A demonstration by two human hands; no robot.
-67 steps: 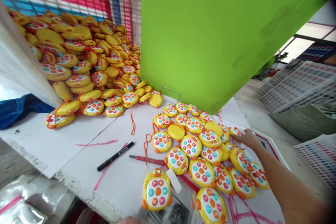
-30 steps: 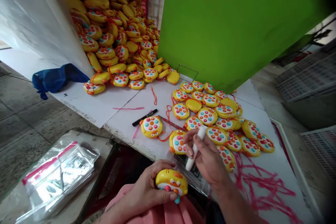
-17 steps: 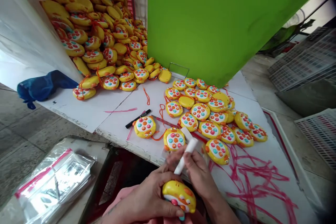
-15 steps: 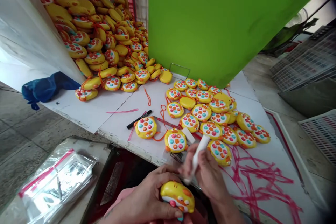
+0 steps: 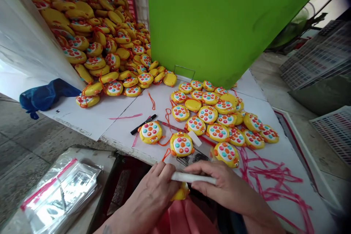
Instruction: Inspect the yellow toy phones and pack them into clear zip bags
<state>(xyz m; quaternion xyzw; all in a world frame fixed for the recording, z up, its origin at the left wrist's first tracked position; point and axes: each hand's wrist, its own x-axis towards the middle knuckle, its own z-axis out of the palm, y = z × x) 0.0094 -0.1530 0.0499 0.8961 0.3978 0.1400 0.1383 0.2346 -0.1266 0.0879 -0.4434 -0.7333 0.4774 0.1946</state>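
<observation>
Yellow toy [image 5: 181,192], mostly hidden, sits clamped in the fingers of the left hand [image 5: 157,186], which is turned back-up. Opposite, the right hand [image 5: 230,186] pinches a white tube [image 5: 194,178] nearly level, its left end at the left fingers. Beyond, button toys [image 5: 207,114] crowd the white surface [image 5: 87,120]; a heap [image 5: 94,62] rises far left, beside a green panel [image 5: 208,25].
</observation>
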